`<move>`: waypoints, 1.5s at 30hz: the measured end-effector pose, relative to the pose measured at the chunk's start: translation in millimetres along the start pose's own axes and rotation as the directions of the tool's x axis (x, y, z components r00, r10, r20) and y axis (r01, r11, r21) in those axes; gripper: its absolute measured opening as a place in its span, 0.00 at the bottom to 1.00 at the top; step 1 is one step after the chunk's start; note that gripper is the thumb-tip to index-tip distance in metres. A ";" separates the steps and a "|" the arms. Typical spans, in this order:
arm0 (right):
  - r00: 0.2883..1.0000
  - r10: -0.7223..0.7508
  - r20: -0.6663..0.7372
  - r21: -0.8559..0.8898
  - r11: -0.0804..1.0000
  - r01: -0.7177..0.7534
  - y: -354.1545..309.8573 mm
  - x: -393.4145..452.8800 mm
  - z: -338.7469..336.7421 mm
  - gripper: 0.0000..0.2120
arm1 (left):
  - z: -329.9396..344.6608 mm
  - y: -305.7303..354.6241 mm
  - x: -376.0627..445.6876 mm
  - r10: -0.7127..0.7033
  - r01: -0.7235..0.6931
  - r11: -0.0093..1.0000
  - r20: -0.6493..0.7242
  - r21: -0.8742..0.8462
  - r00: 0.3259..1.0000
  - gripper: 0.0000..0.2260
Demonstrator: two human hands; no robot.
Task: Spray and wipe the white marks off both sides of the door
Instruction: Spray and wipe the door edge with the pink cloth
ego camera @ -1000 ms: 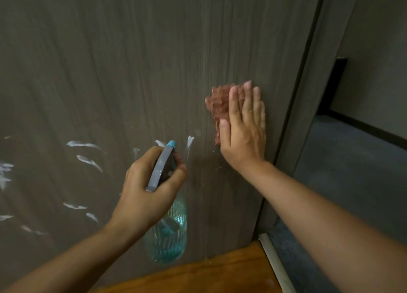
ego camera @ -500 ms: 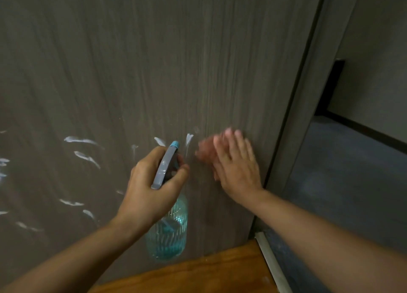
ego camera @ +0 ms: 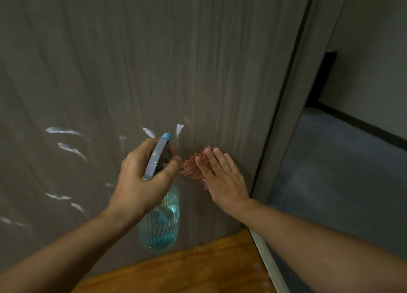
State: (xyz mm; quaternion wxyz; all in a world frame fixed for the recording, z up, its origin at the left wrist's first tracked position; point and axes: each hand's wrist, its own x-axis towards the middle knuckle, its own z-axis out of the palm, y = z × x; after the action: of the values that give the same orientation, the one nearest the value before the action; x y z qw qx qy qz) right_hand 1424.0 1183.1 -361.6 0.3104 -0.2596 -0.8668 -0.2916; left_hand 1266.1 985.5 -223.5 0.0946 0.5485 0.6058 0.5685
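The grey-brown wood-grain door (ego camera: pixel 154 61) fills most of the view, its right edge meeting the frame (ego camera: pixel 293 107); the left hand (ego camera: pixel 141 180) grips the grey trigger head of a spray bottle (ego camera: pixel 159 222), fingers and thumb curled round the neck, the blue nozzle tip pointing up at the door face and the clear teal body hanging below the hand; the right hand (ego camera: pixel 222 178) lies flat with fingers straight, pressing a pinkish-red cloth (ego camera: pixel 191 166) against the door just right of the bottle's head (the cloth bunches out past the fingertips toward the left thumb, whether touching it I cannot tell); white marks (ego camera: pixel 63 131) streak the door to the left of both hands, in short curved strokes at several heights, and two more sit just above the nozzle; below, orange-brown wooden flooring (ego camera: pixel 187 270) meets a pale threshold strip (ego camera: pixel 266 262), with dark grey carpet (ego camera: pixel 343 171) beyond the doorway on the right
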 end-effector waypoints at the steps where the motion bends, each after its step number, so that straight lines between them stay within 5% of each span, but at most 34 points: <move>1: 1.000 -0.002 0.025 0.020 1.000 0.001 6.5 0.0 -4.0 0.54 | 2.0 0.2 -0.6 -0.005 0.005 1.000 0.002 0.000 1.000 0.04; 4: 0.988 0.148 0.038 0.085 0.985 -0.151 29.6 -3.8 -14.2 0.59 | 9.7 2.6 -4.2 -0.011 0.011 1.000 0.015 -0.007 1.000 0.05; 7: 0.931 0.363 -0.027 0.153 0.922 -0.355 59.2 -3.4 -20.4 0.45 | 17.7 3.3 -6.8 -0.024 0.024 1.000 0.030 -0.005 0.999 0.07; 11: 0.833 0.535 0.140 0.274 0.788 -0.552 26.1 -22.7 -15.3 0.34 | 21.2 6.1 -9.5 -0.040 0.041 0.999 0.042 -0.025 0.998 0.07; 17: 0.868 0.445 0.219 0.334 0.802 -0.495 -7.4 -54.4 6.7 0.35 | 11.1 13.0 -7.9 -0.041 0.041 0.999 0.022 -0.015 0.999 0.06; 22: 0.946 0.325 -0.010 0.372 0.879 -0.298 19.9 11.6 -28.8 0.32 | -9.7 15.8 -0.8 -0.058 0.059 0.998 -0.008 0.032 0.998 0.06; 32: 0.943 0.192 -0.272 0.192 0.971 -0.142 65.2 156.2 -131.5 0.34 | -23.8 19.8 8.2 -0.153 0.154 0.983 -0.019 0.101 0.988 0.11; 38: 0.884 0.336 -0.326 0.233 0.934 -0.269 11.3 174.1 -118.5 0.36 | -48.2 30.7 4.5 -0.105 0.107 0.994 -0.062 0.030 0.992 0.13; 45: 0.988 -0.104 -0.118 0.008 0.994 0.106 -45.8 74.1 -37.5 0.39 | -78.0 46.2 4.1 -0.054 0.055 0.998 -0.096 0.006 0.994 0.11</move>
State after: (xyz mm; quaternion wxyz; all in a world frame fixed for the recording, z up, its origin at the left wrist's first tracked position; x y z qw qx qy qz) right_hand 1359.8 1146.2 -302.4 0.3469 -0.1939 -0.8614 -0.3163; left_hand 1232.8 931.6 -158.7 0.0784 0.5043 0.6269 0.5886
